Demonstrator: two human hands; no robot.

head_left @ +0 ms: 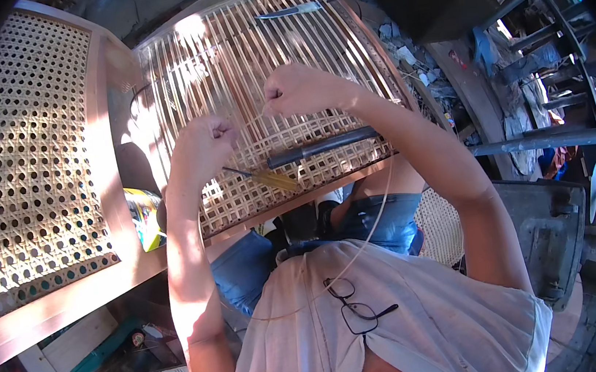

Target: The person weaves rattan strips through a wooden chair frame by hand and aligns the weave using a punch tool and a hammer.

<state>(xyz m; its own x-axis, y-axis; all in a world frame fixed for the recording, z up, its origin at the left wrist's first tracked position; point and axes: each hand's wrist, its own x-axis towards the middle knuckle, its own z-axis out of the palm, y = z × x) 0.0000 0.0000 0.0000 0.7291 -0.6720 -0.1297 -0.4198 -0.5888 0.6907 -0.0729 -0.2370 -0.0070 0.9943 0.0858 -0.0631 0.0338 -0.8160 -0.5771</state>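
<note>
I see a wooden frame (349, 180) at 12 o'clock, on the lap side of the work, with thin, flat cane strips (231, 54) strung across it. Far up they run in straight lines; nearer the lap they cross into small square holes.

The left hand (205, 145), at 10 o'clock, is over the strips with its fingers curled in. The right hand (302, 88), at 12, is closed like a fist over them too. I cannot tell if either one pinches a strip. A loose, pale strand (372, 238) hangs in a smooth loop over the shirt.

A smooth, round, dark tube (323, 146) lies on the weave at 1 o'clock. A tool with a yellow handle (275, 180) lies just beside it, its thin shaft pointing to 10. A pale-handled knife (289, 10) lies far up at 12. At 9 to 10 stands a cane panel (29, 150) full of little round holes.
</note>
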